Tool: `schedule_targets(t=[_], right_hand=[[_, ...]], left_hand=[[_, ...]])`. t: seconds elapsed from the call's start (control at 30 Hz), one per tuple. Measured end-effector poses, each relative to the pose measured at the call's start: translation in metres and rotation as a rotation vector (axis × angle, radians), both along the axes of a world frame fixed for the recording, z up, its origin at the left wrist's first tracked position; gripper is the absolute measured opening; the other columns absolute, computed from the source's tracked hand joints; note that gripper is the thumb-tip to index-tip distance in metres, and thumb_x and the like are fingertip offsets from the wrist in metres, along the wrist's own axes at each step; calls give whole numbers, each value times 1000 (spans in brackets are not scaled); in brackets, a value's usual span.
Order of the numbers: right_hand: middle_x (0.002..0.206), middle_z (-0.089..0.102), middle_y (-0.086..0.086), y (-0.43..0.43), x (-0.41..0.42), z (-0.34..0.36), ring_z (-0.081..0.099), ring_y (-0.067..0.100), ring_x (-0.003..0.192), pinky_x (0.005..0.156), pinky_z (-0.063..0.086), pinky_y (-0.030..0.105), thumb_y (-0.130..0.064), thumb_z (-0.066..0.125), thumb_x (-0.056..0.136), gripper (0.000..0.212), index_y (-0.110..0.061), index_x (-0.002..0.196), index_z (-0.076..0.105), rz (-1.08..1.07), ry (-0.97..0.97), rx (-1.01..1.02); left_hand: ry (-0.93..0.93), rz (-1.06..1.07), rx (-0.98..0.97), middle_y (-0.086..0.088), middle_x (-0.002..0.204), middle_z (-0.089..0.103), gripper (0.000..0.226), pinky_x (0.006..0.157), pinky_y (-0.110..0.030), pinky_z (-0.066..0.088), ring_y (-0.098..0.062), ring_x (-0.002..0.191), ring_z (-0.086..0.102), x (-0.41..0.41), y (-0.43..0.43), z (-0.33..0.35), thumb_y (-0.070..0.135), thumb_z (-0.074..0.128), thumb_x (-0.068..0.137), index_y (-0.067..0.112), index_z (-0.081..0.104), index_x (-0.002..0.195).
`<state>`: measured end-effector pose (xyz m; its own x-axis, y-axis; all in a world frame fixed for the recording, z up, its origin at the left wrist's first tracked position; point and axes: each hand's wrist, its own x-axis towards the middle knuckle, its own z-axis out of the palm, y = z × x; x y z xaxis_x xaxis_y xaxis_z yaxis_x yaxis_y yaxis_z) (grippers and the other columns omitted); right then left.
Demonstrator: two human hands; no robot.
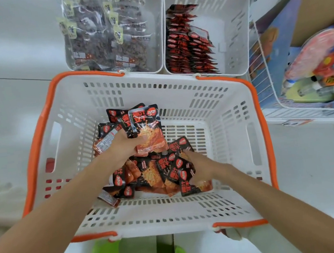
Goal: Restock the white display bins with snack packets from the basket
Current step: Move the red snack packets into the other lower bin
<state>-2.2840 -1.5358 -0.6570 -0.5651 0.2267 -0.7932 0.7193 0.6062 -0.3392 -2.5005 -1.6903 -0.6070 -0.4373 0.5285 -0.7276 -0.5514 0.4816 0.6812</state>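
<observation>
Partway: your left hand (124,143) fingers grip a fanned stack of red-black foil snack packets (140,127), right hand (201,167) rummages, grip unclear, in the orange-rimmed white plastic basket (218,106); right white slotted bin (229,12) half-filled, pile remaining.

The basket (218,102) at centre frame is open on top, and its right half is bare floor; the loose snack packets (157,172) crowd its lower middle. In the upper right, the right white bin (240,31) has free room beside its row of red packets (187,45). The left white bin (154,21) is packed with clear packets (105,34).
</observation>
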Motion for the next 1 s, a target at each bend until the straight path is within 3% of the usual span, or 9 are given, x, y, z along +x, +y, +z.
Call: schedule_targets(t=[0.07,0.17,0.23,0.33,0.43,0.6,0.7,0.8,1.0], right_hand=[[125,60,6,0,7,-8,57,25,111,86,47,31,-14,80,73,76,-19,140,43,106,41,90],[95,66,-2,16,0,6,61,21,90,76,44,28,-13,74,85,18,-21,99,69,-76,159,-92],[91,68,-7,27,-11,32,64,10,84,75,47,21,-12,72,88,12,-17,99,72,-211,297,-164],[73,65,-19,35,-36,82,59,-6,67,68,44,10,-11,68,92,9,-20,91,69,-431,506,-255],[79,68,-13,34,-63,111,63,2,75,73,46,21,-16,65,94,4,-20,95,66,-642,637,-377],[111,63,2,2,-94,127,65,20,102,80,54,32,-26,61,97,31,-15,122,48,-914,798,-475],[138,52,-5,-5,-98,139,54,17,123,104,46,38,-40,60,95,65,-22,147,24,-749,752,-427],[156,33,-6,3,-91,162,42,9,135,113,37,37,-20,68,93,100,-40,154,-9,-655,827,-452],[128,58,3,12,-85,197,64,12,104,93,54,37,-3,69,88,79,-37,146,27,-416,843,-295]], left_hand=[[-41,-2,39,-14,153,37,105,98,-44,51,-27,128,52,-5,-6,-6,31,91,66,4,29,147],[-32,21,24,-9,130,59,65,90,-40,56,-21,107,65,-7,-8,-4,15,77,84,3,42,137],[16,5,-7,-6,120,62,52,99,-47,51,-19,97,65,-6,-7,5,12,72,89,1,44,131],[24,40,39,-3,145,45,64,89,-41,54,-15,93,61,-5,-4,22,12,67,92,5,31,144],[-138,63,134,-2,159,15,85,97,-58,49,-25,119,53,3,4,46,8,61,96,12,0,156],[-266,-184,334,-8,141,52,62,91,-57,54,-29,118,61,17,21,89,31,75,86,14,43,137],[-46,-211,299,15,116,52,57,91,-52,55,-25,114,63,19,24,98,7,79,80,29,42,117],[68,-270,276,1,114,68,50,91,-56,53,-27,107,67,12,24,102,0,76,81,36,55,109],[129,-370,281,0,117,68,65,87,-53,57,-26,98,71,11,32,114,-10,76,77,33,59,123]])
